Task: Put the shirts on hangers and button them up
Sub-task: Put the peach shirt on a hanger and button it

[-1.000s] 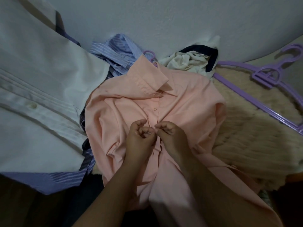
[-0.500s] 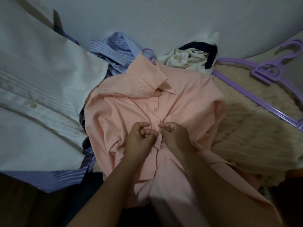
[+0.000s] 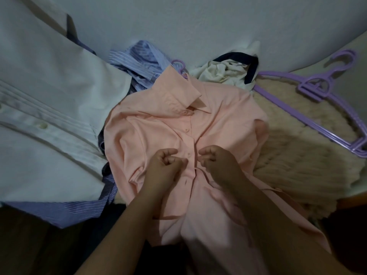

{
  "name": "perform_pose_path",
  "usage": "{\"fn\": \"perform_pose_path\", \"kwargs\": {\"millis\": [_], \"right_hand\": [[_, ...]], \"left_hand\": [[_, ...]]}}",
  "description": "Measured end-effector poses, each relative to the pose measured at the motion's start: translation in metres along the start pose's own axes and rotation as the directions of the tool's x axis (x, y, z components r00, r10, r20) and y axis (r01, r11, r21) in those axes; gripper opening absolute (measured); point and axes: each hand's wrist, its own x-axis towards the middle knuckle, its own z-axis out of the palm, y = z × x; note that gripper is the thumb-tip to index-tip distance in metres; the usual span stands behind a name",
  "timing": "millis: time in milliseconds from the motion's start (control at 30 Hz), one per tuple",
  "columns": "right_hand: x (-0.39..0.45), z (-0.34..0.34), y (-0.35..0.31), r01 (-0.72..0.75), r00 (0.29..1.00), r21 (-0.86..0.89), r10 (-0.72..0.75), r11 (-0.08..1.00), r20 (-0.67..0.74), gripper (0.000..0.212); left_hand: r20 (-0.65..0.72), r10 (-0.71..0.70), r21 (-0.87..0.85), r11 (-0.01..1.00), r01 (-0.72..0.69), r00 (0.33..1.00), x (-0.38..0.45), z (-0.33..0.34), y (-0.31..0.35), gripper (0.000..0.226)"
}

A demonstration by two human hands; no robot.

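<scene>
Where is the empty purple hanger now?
In the head view, the purple hanger lies at the right, on the cream fluffy rug, right of the pink shirt.

From where I stand, no writing, label, brand mark, number or sign can be read on anything here.
</scene>
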Motion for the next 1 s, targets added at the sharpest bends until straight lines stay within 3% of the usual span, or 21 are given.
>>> {"fn": "perform_pose_path", "kwargs": {"millis": [133, 233, 300, 400, 500, 667, 800, 1000], "right_hand": [[-0.027, -0.012, 0.005, -0.024, 0.999, 0.014, 0.024, 1.0, -0.044, 0.017], [-0.044, -0.006, 0.013, -0.08, 0.992, 0.062, 0.086, 0.995, -0.095, 0.015], [-0.052, 0.003, 0.019, -0.108, 0.986, 0.111, 0.121, 0.988, -0.115, 0.017], [-0.06, 0.018, 0.021, -0.114, 0.979, 0.191, 0.143, 0.975, -0.147, 0.019], [-0.061, 0.027, 0.016, -0.121, 0.976, 0.286, 0.167, 0.95, -0.14, 0.018], [-0.061, 0.043, 0.016, -0.129, 0.968, 0.409, 0.204, 0.903, -0.146, 0.025], [-0.061, 0.054, 0.016, -0.085, 0.958, 0.256, 0.15, 0.963, -0.245, 0.031], [-0.065, 0.057, 0.01, -0.042, 0.946, 0.252, 0.119, 0.967, -0.301, 0.029]], "left_hand": [[-0.035, 0.097, 0.254, 0.964, -0.085, 0.995, -0.028, 0.005, -0.02, 0.035], [0.057, 0.197, 0.509, 0.837, -0.198, 0.979, -0.041, 0.004, -0.034, 0.047], [0.087, 0.239, 0.56, 0.791, -0.245, 0.967, -0.046, 0.003, -0.036, 0.043], [-0.009, 0.203, 0.447, 0.877, -0.178, 0.979, -0.05, -0.003, -0.032, 0.032], [-0.075, 0.072, 0.215, 0.975, -0.054, 0.995, -0.054, -0.01, -0.027, 0.031], [-0.045, -0.09, -0.139, 0.987, 0.083, 0.995, -0.058, -0.018, -0.027, 0.033], [-0.032, -0.08, -0.2, 0.977, 0.072, 0.996, -0.06, -0.015, -0.029, 0.034], [-0.013, -0.024, -0.169, 0.985, 0.021, 1.0, -0.058, -0.015, -0.037, 0.031]]}}
